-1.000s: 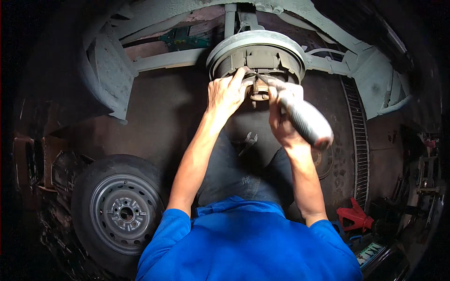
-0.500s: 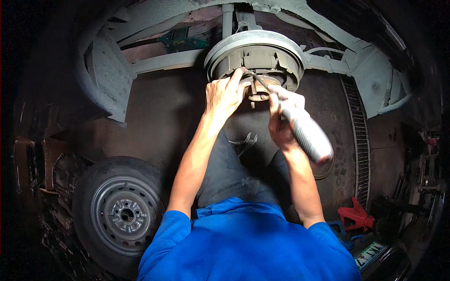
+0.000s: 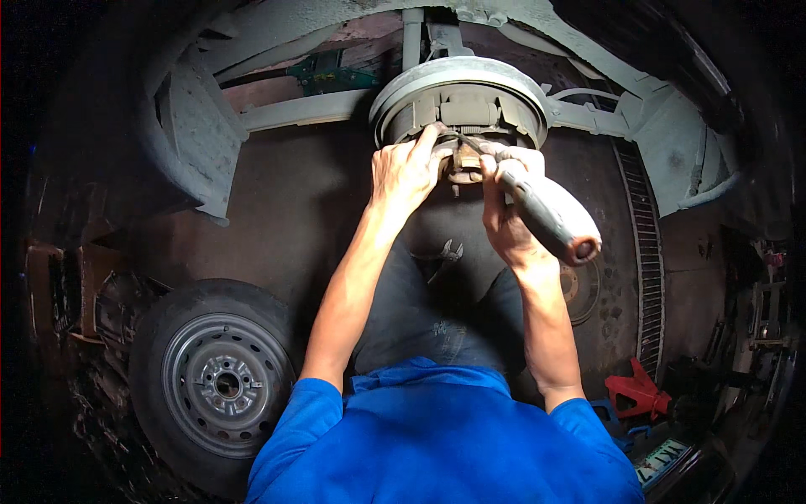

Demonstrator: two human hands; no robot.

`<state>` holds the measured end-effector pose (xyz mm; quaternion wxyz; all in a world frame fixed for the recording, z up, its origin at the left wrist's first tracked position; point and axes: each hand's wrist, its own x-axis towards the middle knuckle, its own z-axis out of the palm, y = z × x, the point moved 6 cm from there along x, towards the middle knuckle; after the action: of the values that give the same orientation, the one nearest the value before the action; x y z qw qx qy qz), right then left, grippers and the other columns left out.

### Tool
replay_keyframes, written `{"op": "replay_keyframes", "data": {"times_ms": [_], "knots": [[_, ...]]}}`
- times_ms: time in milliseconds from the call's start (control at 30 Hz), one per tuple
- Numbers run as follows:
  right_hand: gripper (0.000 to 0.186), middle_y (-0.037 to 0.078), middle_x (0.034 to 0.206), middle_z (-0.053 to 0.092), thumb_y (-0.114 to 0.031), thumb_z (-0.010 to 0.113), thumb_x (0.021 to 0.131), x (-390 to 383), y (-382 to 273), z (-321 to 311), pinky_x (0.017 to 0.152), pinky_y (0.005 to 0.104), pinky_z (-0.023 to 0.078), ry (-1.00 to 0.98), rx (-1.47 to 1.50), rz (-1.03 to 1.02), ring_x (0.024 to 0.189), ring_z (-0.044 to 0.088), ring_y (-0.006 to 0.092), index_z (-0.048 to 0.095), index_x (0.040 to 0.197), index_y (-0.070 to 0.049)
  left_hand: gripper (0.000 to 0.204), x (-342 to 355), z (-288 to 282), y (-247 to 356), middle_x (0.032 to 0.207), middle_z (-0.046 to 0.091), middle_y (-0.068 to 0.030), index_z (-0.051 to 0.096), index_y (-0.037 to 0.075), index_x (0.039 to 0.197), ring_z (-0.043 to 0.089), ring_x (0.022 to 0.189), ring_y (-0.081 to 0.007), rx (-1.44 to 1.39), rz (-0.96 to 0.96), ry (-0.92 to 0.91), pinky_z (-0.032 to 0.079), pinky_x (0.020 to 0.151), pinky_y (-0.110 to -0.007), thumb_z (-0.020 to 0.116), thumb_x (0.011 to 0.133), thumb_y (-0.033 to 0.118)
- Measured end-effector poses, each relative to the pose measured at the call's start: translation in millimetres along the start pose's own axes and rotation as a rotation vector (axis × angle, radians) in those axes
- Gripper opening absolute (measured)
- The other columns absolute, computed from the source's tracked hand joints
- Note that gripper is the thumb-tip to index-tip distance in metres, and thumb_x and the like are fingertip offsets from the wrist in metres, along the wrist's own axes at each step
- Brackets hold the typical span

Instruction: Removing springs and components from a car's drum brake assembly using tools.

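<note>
A brake assembly with a round backing plate [image 3: 457, 76] and a hub [image 3: 466, 172] is in front of me at the top middle. My left hand [image 3: 403, 176] is at its left side, fingertips pinched by a small part that I cannot make out. My right hand [image 3: 508, 218] is wrapped round a tool with a thick grey handle [image 3: 554, 214], which points back toward me. The tool's thin shank [image 3: 470, 141] runs up to the hub beside my left fingertips; its tip is hidden.
Grey suspension arms [image 3: 302, 107] flank the assembly. A wheel with a tyre [image 3: 168, 311] lies lower left. Pliers [image 3: 447, 254] lie on the floor between my legs. A round metal part [image 3: 583, 298], a grate [image 3: 646, 277] and a red jack stand [image 3: 638, 391] are to the right.
The tool's handle has shifted slightly up and turned, showing more of its end cap. My hands otherwise stay in nearly the same places.
</note>
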<state>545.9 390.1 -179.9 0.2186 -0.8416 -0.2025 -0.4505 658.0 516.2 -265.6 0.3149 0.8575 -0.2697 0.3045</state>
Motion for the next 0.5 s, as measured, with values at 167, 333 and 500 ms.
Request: {"op": "replay_keyframes", "data": {"times_ms": [167, 333, 500], "knots": [[0.012, 0.016, 0.108, 0.07, 0.007, 0.067, 0.085, -55.4, 17.1, 4.0, 0.08, 0.0319, 0.058, 0.263, 0.254, 0.149, 0.087, 0.071, 0.0214, 0.06, 0.089, -0.002, 0.032, 2.7, 4.2, 3.3, 0.072, 0.069, -0.0149, 0.064, 0.016, 0.118, 0.068, 0.064, -0.0334, -0.011, -0.043, -0.069, 0.053, 0.056, -0.042, 0.066, 0.087, 0.021], [0.013, 0.015, 0.098, 0.067, 0.001, 0.066, 0.089, -25.7, 9.4, -5.0, 0.076, 0.0292, 0.053, 0.04, -0.03, 0.136, 0.085, 0.067, 0.0215, 0.054, 0.093, -0.002, 0.034, 5.2, 2.9, 4.9, 0.072, 0.068, -0.0154, 0.063, 0.015, 0.119, 0.067, 0.062, -0.0338, -0.026, -0.031, -0.044, 0.052, 0.055, -0.043, 0.066, 0.086, 0.021], [0.018, 0.016, 0.102, 0.067, -0.004, 0.068, 0.088, -23.8, 3.7, -3.9, 0.079, 0.0285, 0.052, -0.046, -0.037, 0.005, 0.086, 0.066, 0.0239, 0.054, 0.099, -0.001, 0.033, 1.1, 2.6, 1.1, 0.071, 0.068, -0.015, 0.064, 0.013, 0.117, 0.067, 0.062, -0.0342, -0.007, -0.03, -0.068, 0.052, 0.055, -0.043, 0.066, 0.085, 0.02]]}}
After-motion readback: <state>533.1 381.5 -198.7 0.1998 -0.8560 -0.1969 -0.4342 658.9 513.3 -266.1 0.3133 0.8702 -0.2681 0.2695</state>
